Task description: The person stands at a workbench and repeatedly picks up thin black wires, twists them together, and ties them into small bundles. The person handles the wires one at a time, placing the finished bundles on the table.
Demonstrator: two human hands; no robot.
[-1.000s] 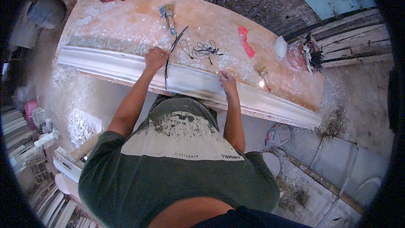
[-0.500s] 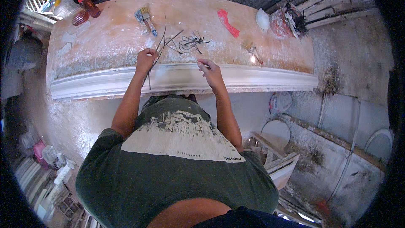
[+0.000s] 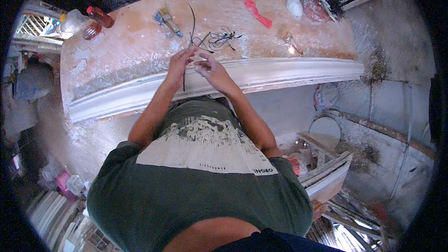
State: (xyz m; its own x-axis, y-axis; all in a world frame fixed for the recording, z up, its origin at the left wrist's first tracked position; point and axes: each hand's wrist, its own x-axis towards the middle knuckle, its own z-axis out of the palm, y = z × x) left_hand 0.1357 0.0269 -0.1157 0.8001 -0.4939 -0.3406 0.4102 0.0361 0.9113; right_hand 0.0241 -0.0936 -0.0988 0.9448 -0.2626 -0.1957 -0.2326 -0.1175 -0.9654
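My left hand (image 3: 181, 64) pinches thin black strips (image 3: 192, 18), which stick up past the fingers toward the far side and hang down below them over the white moulding. Just to its right is my right hand (image 3: 212, 71), its fingers loosely bent and apart, with nothing visible in them. Both hands are above the near edge of the worktable (image 3: 126, 42), close together. Beyond them lies a loose tangle of black cord (image 3: 223, 40) on the tabletop. The white grooved moulding (image 3: 280, 71) runs along the table's near edge, below my hands.
Paintbrushes (image 3: 170, 22) lie at the far left-centre. Red-brown bottles (image 3: 100, 17) are at the left end. A pink-red strip (image 3: 257, 14), a white bag (image 3: 294, 5) and a red bag with black bits (image 3: 319, 5) lie farther right. A wooden frame (image 3: 326, 177) stands low at my right.
Both hands have come together, the left moving right with the black strips and the right moving left. The right hand's fingers have spread. The whole view has turned slightly.
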